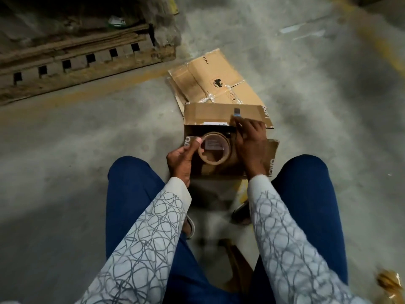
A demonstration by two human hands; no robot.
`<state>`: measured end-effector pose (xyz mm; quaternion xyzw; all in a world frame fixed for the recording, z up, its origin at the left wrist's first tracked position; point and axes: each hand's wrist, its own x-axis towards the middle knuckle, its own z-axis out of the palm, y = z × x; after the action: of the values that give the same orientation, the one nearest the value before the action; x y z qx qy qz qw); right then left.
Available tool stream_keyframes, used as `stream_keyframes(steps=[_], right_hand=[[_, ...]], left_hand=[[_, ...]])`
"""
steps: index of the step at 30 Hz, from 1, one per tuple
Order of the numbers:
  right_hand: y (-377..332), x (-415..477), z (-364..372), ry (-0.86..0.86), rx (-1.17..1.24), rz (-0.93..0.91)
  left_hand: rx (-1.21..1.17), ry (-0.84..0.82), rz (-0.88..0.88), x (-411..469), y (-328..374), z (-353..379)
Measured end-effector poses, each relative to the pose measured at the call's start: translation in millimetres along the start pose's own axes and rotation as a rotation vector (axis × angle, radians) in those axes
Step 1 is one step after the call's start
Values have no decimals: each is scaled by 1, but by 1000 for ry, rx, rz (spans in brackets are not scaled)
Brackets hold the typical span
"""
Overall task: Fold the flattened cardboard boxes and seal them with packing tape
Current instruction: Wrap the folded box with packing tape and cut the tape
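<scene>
Tape roll [213, 150] rests in your left hand [180, 160], thumb curled over its rim, above the open cardboard box [210, 113] on the floor [87, 139] before you. Your right hand [249, 141] pinches a tape strip [237, 112] at the box's far flap.

Bare concrete floor [87, 132] lies open to the left and right of a cardboard box [210, 113]. The left knee [131, 176] and right knee [306, 176] hem in its near corners. The left hand [180, 156], right hand [249, 141] and a tape roll [213, 149] crowd its open top. Flattened boxes [210, 77] lie just beyond, and a cardboard stack [76, 60] blocks the far left.
</scene>
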<state>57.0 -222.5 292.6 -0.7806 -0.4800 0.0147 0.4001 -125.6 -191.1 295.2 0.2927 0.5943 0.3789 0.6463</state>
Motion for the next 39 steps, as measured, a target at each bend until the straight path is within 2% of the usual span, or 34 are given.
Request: stream_keyframes(steps=[3, 7, 12, 18, 22, 29, 34, 39], right_hand=[[26, 4, 16, -162, -130, 77], [26, 3, 20, -144, -179, 106], [21, 11, 18, -257, -315, 123], [18, 24, 27, -315, -256, 265], [16, 40, 25, -381, -102, 369], [21, 54, 9, -542, 22, 214], [21, 63, 9, -550, -64, 174], [16, 71, 9, -478, -13, 158]], left_hand=[[-94, 8, 2, -5, 13, -8], [-180, 62, 0, -8, 24, -18], [-258, 79, -11, -14, 26, -19], [-212, 58, -32, -18, 20, -16], [-198, 66, -41, -19, 17, -17], [-243, 79, -42, -18, 19, -15], [-230, 65, -37, -20, 20, -14], [-235, 68, -24, -22, 23, -14]])
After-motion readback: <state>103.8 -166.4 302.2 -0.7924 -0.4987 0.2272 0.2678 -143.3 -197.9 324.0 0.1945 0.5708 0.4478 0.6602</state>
